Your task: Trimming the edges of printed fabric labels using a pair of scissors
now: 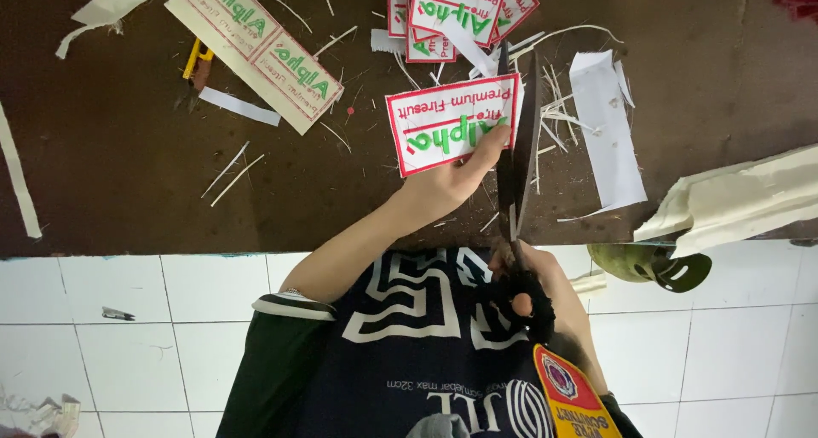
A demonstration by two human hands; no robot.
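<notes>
Trimming under way: left hand [456,178] pinches a red-bordered embroidered patch [450,123] while right hand [532,289], fingers closed through the handles, works black scissors [517,161] along its edge; the cut likely calls for steady feeding.

On the counter [128,174] we hold a patch [450,123] in our left grip [447,182], with the scissors [515,161] in our right grip [532,289] just right of it. A patch pile [456,12] lies behind, a strip [256,50] lies left, and scraps [607,127] lie right.
</notes>
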